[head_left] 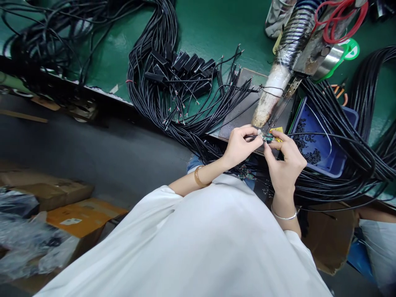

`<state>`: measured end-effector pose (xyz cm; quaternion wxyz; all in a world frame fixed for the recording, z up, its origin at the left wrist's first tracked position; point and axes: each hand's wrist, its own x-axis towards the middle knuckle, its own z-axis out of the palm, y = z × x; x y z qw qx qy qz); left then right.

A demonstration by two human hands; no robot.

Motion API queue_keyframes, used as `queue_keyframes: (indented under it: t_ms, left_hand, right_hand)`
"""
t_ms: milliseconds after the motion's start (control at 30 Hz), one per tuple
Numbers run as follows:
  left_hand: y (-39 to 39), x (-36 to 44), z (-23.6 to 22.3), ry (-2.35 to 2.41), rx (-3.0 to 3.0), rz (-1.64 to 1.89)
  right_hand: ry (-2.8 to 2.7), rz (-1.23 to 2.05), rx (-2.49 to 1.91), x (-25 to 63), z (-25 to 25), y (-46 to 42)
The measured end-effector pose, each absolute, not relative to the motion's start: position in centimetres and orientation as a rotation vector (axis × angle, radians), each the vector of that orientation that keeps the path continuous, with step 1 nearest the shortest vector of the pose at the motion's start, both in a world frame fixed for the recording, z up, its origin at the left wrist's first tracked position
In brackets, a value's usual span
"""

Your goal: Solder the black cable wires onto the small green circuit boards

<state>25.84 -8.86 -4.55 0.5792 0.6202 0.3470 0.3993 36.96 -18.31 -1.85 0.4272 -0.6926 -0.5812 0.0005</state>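
Observation:
My left hand (243, 143) is pinched closed on the end of a black cable (252, 136), its thumb and forefinger close to the wire tips. Between the fingers of my right hand (286, 159) is a small green circuit board (268, 137), with a black cable running off to the right behind the fingers. The cable end and the board meet just under the tip of a soldering fixture (278, 99). A yellow piece (277, 131) lies right behind the board. Fingertips partly cover the joint, so I cannot tell whether the wires are attached.
A blue tray (332, 159) of small black parts stands to the right, with cables draped over it. A thick cable bundle (148, 99) and several black housings (188, 64) lie left. A solder spool (331, 62) and a white-wrapped hose (272, 88) hang above. Cardboard boxes (89, 214) stand on the floor.

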Motion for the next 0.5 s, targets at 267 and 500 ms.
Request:
queue_keyframes:
  t_ms: [267, 500]
  left_hand:
    - [-8.70, 25.70, -4.23, 0.810, 1.488, 0.905]
    - [-8.72, 25.91, -4.68, 0.830, 1.454, 0.858]
  right_hand:
    - [-1.452, 0.001, -1.721, 36.88, -1.80, -18.37]
    - [-1.431, -0.004, -1.733, 36.89, -2.06, -18.14]
